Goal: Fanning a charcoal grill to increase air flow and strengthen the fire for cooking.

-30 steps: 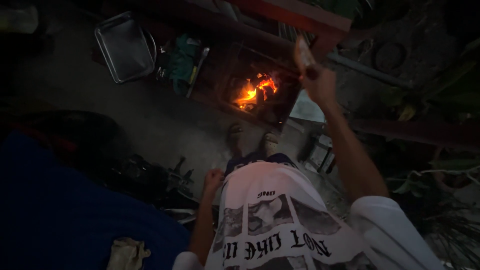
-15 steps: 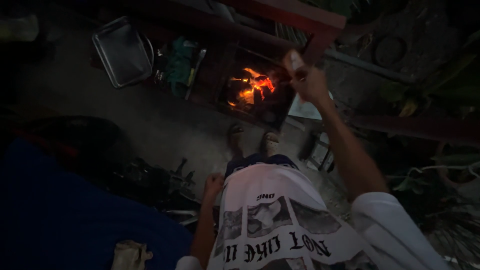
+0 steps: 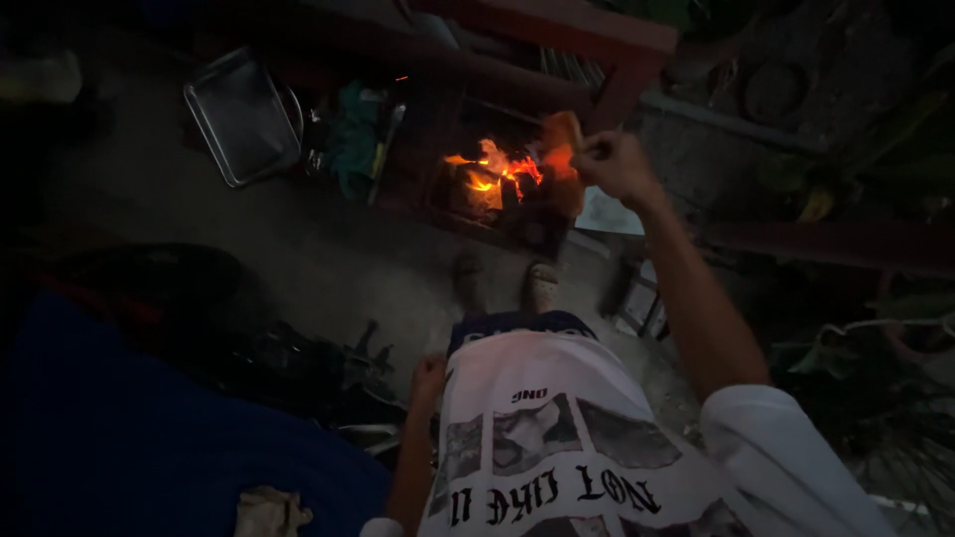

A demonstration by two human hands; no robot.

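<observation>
The dark metal fire box (image 3: 497, 204) with glowing orange embers sat on the ground ahead. The right hand (image 3: 612, 164) had dropped from its raised position; its grip was closed on a flat tan piece (image 3: 563, 134), now beside the flames, suggesting fanning. The left hand (image 3: 430, 380) hung loose, holding nothing.

Right hand's (image 3: 615, 167) grip, too dark

- Fire (image 3: 497, 177) burning ahead of the feet (image 3: 502, 283), in a low stove (image 3: 497, 204).
- Tray (image 3: 242, 117) lying left of the stove.
- Right hand (image 3: 615, 165) just right of the flames, held piece (image 3: 563, 134) above them.
- Left hand (image 3: 430, 378) down beside the hip.
- Cloth (image 3: 269, 512) at lower left.
</observation>
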